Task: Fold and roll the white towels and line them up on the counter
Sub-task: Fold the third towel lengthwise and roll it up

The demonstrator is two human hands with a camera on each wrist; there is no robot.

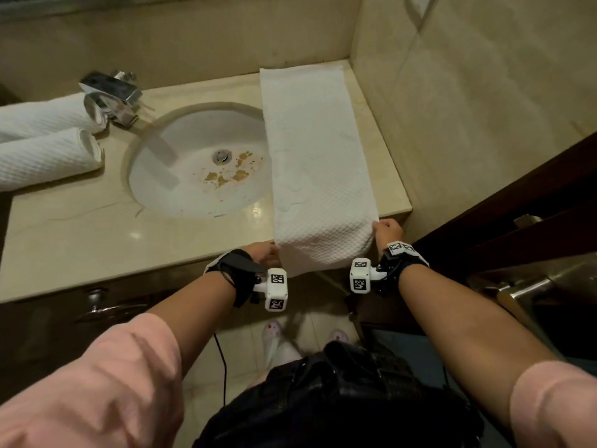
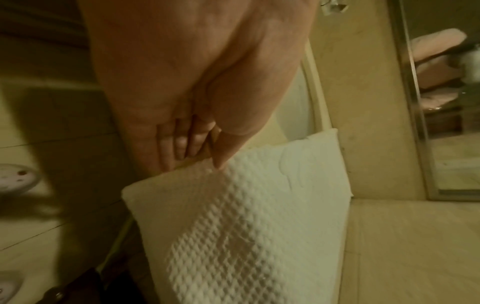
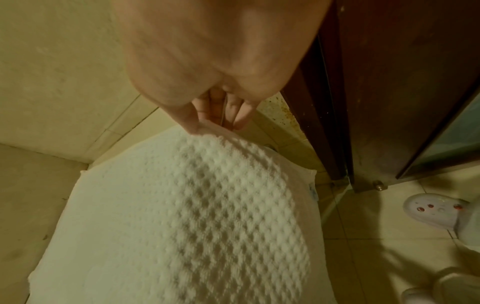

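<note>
A white waffle-weave towel point(image 1: 313, 150) lies as a long folded strip on the right side of the counter point(image 1: 97, 240), running from the back wall to the front edge, where its near end hangs over. My left hand point(image 1: 266, 253) pinches the near left edge point(image 2: 213, 170), thumb on top and fingers underneath. At the near right edge point(image 3: 207, 131), my right hand point(image 1: 387, 232) pinches the cloth the same way. Two rolled white towels point(image 1: 45, 140) lie side by side at the far left of the counter.
A round sink point(image 1: 200, 163) with brown stains sits left of the towel strip, with a chrome tap point(image 1: 113, 95) behind it. A tiled wall point(image 1: 468, 108) bounds the counter's right side. A dark wooden door point(image 1: 517, 202) stands at my right. Cabinet fronts lie below the counter.
</note>
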